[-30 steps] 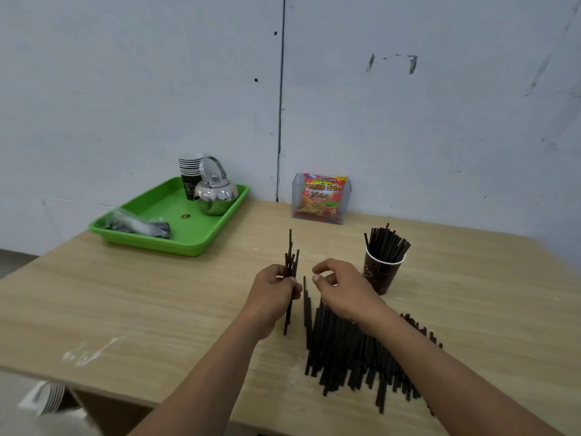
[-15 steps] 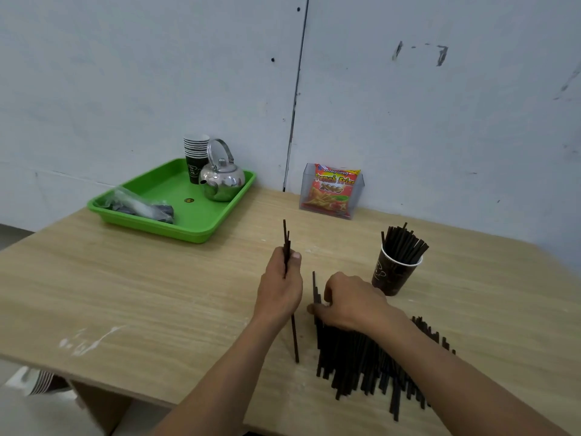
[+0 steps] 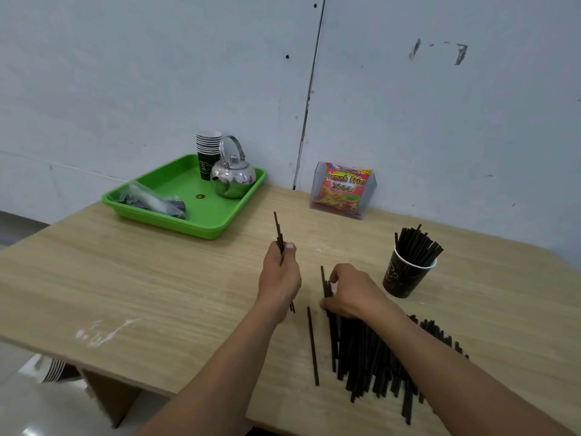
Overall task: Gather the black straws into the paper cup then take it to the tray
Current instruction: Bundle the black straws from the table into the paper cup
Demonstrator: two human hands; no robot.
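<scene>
Gripping a few black straws (image 3: 278,228) upright in the left hand (image 3: 279,280), left of the part-filled paper cup (image 3: 405,278), seemingly to build a bundle, while pinching more with the right hand (image 3: 353,294) from the pile (image 3: 367,357) lying just before that cup.

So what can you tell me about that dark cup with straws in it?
The paper cup is dark, with a faint pale drawing on its side and a white rim. It stands upright on the wooden table, right of the right hand, which does not touch it. A bunch of black straws stands in it, fanning out above the rim.
</scene>
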